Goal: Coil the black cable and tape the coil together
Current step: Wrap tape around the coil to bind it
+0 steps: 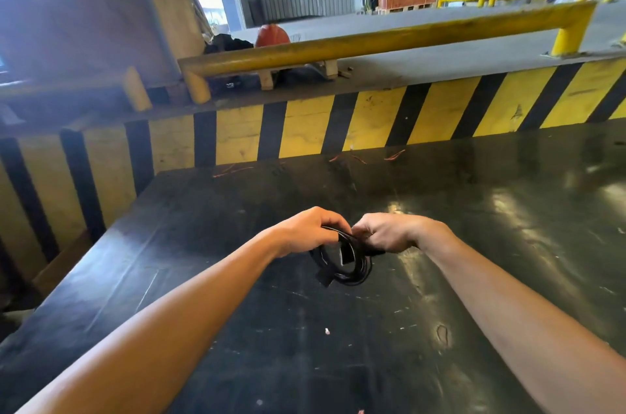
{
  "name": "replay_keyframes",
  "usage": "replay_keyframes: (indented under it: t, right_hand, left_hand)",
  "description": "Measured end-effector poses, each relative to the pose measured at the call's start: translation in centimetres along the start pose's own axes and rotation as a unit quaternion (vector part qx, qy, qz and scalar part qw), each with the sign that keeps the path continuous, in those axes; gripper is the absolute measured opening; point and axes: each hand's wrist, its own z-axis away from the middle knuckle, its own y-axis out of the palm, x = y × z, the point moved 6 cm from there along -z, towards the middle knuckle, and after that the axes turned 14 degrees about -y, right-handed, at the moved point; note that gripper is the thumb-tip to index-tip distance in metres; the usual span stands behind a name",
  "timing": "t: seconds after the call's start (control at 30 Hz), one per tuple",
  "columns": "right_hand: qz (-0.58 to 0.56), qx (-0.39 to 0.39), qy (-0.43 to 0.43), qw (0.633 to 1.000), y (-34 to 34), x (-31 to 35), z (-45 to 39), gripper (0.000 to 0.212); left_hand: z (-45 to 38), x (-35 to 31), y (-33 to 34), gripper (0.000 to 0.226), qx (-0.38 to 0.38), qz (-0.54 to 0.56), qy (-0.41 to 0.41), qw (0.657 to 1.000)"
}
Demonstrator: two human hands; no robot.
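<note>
A black cable [352, 273], wound into a small coil, hangs just above the middle of the black table [440, 329]. My left hand [310, 230] grips the top of the coil from the left. My right hand [386, 232] pinches the same top part from the right, fingers closed on the cable and on something black that I cannot make out. A strip of black tape [347, 254] hangs across the coil's opening. Another black tape piece [325, 278] sticks out at the coil's lower left.
A yellow-and-black striped wall [372, 119] runs along the table's far edge, with a yellow rail [372, 41] above it. Thin reddish wire scraps [349, 158] lie at the far edge. An orange helmet [272, 35] sits beyond. A gap drops off at the table's left side.
</note>
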Motion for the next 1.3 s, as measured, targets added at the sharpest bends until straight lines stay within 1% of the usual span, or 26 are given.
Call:
replay_keyframes:
  t: [0.07, 0.13, 0.2, 0.27, 0.37, 0.47, 0.57, 0.67, 0.77, 0.83, 0.9, 0.93, 1.03, 1.1, 1.2, 1.23, 1.27, 1.3]
  right_hand:
    - [-0.077, -0.01, -0.02, 0.997, -0.2, 0.0, 0.3, 0.013]
    - [-0.184, -0.062, -0.061, 0.979, -0.6, -0.1, 0.6, 0.011]
    - [-0.312, -0.135, -0.075, 0.937, -1.1, -0.7, 1.0, 0.009]
    - [-0.397, -0.187, -0.07, 0.896, -1.4, -1.2, 1.3, 0.011]
    - [-0.442, -0.209, -0.063, 0.87, -1.5, -1.4, 1.5, 0.015]
    - [-0.458, -0.217, -0.044, 0.861, -1.7, -1.1, 1.9, 0.008]
    - [-0.444, -0.245, -0.022, 0.862, -2.3, -0.9, 2.2, 0.009]
    - [-0.401, -0.295, 0.001, 0.867, -3.0, -0.7, 2.5, 0.013]
    - [-0.315, -0.358, 0.014, 0.879, -3.9, -0.5, 2.9, 0.01]
    - [-0.232, -0.381, 0.011, 0.895, -4.6, 0.1, 3.2, 0.008]
    - [-0.138, -0.374, 0.008, 0.917, -5.0, 0.7, 3.2, 0.007]
    - [-0.109, -0.364, 0.005, 0.925, -5.1, 1.1, 3.3, 0.007]
    - [-0.07, -0.348, 0.003, 0.935, -4.9, 2.0, 3.3, 0.01]
    - [-0.033, -0.344, -0.004, 0.938, -4.8, 2.8, 3.5, 0.018]
    - [0.023, -0.302, -0.03, 0.953, -4.1, 4.4, 3.7, 0.042]
    - [0.051, -0.291, -0.037, 0.955, -3.8, 4.7, 3.7, 0.046]
    - [0.083, -0.291, -0.045, 0.952, -3.5, 5.0, 3.6, 0.043]
    - [0.116, -0.304, -0.054, 0.944, -3.3, 5.2, 3.6, 0.035]
  left_hand:
    - [0.0, -0.1, -0.2, 0.02, -0.013, 0.003, 0.008, 1.0]
    - [0.1, -0.2, -0.5, 0.017, -0.025, 0.013, 0.017, 0.999]
    - [0.2, -0.1, -0.7, 0.017, -0.026, 0.026, 0.02, 0.999]
    - [0.4, -0.4, -0.6, 0.017, -0.015, 0.034, 0.026, 0.999]
    - [0.7, -1.3, -0.5, 0.021, -0.004, 0.031, 0.048, 0.998]
    - [0.5, -1.6, -0.6, 0.017, -0.02, 0.045, 0.038, 0.998]
    - [0.0, -1.6, -0.7, 0.015, -0.043, 0.084, 0.023, 0.995]
    - [-0.3, -1.8, -0.7, 0.013, -0.053, 0.116, 0.019, 0.992]
    - [-0.5, -1.5, -1.0, 0.015, -0.066, 0.146, -0.013, 0.987]
    - [-0.7, -1.3, -1.0, 0.021, -0.07, 0.151, -0.037, 0.985]
    - [-0.8, -1.1, -1.0, 0.024, -0.071, 0.146, -0.056, 0.985]
    - [-0.9, -1.0, -0.9, 0.025, -0.07, 0.144, -0.063, 0.985]
    - [-1.1, -0.5, -1.0, 0.022, -0.073, 0.143, -0.086, 0.983]
    - [-1.3, -0.3, -1.0, 0.02, -0.079, 0.141, -0.095, 0.982]
    - [-1.4, -0.1, -1.3, 0.017, -0.092, 0.14, -0.107, 0.98]
    - [-1.4, -0.1, -1.4, 0.017, -0.094, 0.138, -0.11, 0.98]
    - [-1.4, -0.1, -1.4, 0.017, -0.095, 0.133, -0.111, 0.98]
    - [-1.4, -0.1, -1.4, 0.017, -0.097, 0.127, -0.113, 0.981]
